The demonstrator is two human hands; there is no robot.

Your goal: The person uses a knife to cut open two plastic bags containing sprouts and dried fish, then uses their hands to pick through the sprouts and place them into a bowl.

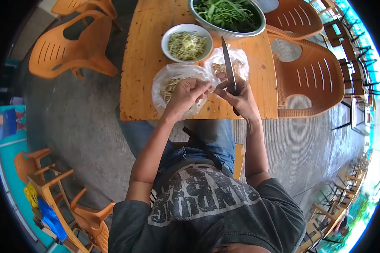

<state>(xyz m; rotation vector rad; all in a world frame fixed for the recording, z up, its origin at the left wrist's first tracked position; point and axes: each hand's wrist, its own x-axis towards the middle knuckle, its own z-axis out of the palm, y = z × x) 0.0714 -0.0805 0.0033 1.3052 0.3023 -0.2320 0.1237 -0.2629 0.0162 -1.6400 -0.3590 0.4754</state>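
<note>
Right hand [238,98] grips the knife [228,61], blade jutting forward across the small bag [241,58] | left hand [189,93] pinched, contents unclear, hiding part of the sprout bag [158,86] beneath | sprout bowl [165,47] just beyond left hand, greens basin [240,33] farther out, chair [292,78] rightward

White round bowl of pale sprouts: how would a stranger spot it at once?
On the orange wooden table, find the large silvery bowl of green leaves. Left of it sits the white round bowl: smaller, holding pale sprouts, rigid unlike the translucent plastic bags.

Wide head-worn view, down onto tabletop [141,46]
</note>
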